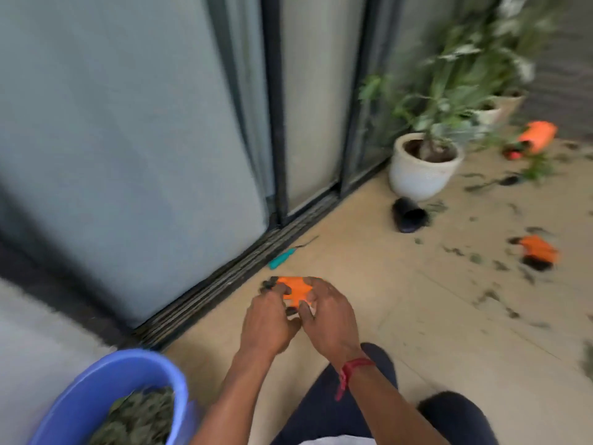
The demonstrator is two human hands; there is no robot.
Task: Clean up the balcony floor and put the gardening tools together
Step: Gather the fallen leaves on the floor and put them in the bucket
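Observation:
My left hand and my right hand both hold an orange and black garden glove above the tiled floor, fingers curled round its edges. A second orange and black glove lies on the floor at the right among leaf scraps. By the door track lies a small tool with a teal handle. An orange sprayer bottle lies on its side at the far right. The view is blurred.
A blue bucket holding green plant waste stands at the lower left. A white pot with a plant stands by the sliding glass door, more pots behind it. A dark slipper lies before the pot. Leaf debris litters the right floor.

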